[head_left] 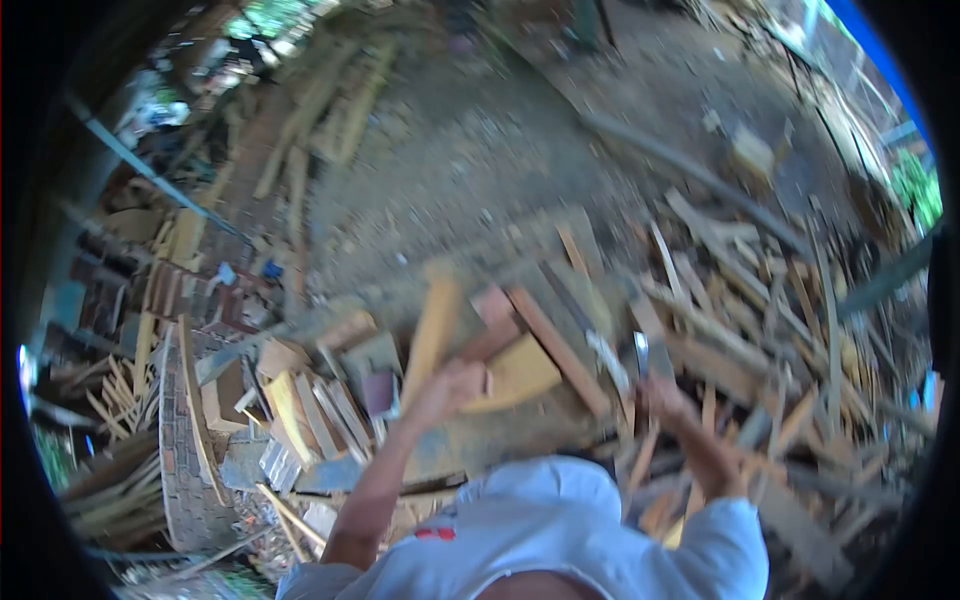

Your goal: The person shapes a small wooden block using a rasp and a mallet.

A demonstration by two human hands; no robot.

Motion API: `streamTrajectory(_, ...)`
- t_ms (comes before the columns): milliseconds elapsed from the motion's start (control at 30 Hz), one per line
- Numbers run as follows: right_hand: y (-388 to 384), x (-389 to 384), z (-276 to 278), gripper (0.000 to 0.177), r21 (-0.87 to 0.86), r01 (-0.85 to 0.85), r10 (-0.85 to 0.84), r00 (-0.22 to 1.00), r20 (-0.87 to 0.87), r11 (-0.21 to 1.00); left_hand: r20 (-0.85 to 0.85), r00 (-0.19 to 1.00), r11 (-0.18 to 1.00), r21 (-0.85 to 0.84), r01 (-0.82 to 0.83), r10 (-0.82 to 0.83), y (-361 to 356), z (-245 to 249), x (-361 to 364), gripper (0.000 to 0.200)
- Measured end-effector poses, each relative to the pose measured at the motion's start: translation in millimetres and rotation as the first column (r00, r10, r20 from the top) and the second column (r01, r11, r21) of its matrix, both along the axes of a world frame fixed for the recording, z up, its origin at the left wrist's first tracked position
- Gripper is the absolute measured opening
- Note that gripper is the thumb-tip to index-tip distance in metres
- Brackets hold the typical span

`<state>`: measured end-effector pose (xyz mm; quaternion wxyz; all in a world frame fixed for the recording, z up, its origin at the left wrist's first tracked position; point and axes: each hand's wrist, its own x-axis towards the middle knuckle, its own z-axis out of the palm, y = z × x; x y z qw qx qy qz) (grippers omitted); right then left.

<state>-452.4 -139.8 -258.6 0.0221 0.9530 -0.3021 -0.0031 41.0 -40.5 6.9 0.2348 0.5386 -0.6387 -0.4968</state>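
Observation:
My left hand (450,386) is closed on a piece of wood, whose squared end pokes out beside the thumb. Its outline is blurred, and most of it is hidden by the fingers. A thick, pale wooden block (430,325), smeared by motion, overlaps the wrist. Right of that hand lie a yellowish board with a curved edge (520,376) and a long reddish-brown strip (560,350). Farther right, my right hand (662,396) is wrapped round a tool with a short, shiny, flat metal blade (641,350) pointing away from me.
Cut wood blocks (315,410) stand in a row on the worn bench (430,455) to the left. Heaped offcuts (750,330) fill the right side. Long planks (330,110) lie on the dirt ground (450,180) ahead. A brick edge (185,450) curves along the left.

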Motion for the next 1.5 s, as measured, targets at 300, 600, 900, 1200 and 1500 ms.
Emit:
streamTrajectory(300,3.8,78.4,61.4,0.025,0.591,0.386,-0.51,0.859,0.05,0.708,0.344,0.921,0.978,-0.161,-0.132,0.181,11.3,42.6,-25.7,0.055)
streamTrajectory(600,-35.4,143.9,203.3,0.03,0.608,0.358,-0.698,0.484,0.528,0.709,0.363,0.898,0.954,-0.251,-0.162,0.248,15.7,39.3,-33.2,0.055)
streamTrajectory(900,-10.2,164.8,236.4,0.054,0.276,0.327,-0.428,0.71,0.559,0.904,0.365,0.87,0.889,-0.43,-0.157,0.331,21.5,18.0,-30.4,0.058)
streamTrajectory(1200,-25.1,167.3,235.6,0.029,0.395,0.478,-0.619,0.641,0.453,0.785,0.039,0.936,0.925,-0.174,-0.338,0.349,19.3,14.3,-28.9,0.055)
streamTrajectory(1500,36.5,199.4,308.2,0.043,0.789,-0.021,-0.665,0.525,0.531,0.614,-0.795,-0.078,0.799,0.596,0.085,0.601,36.6,-30.5,-42.3,0.043)
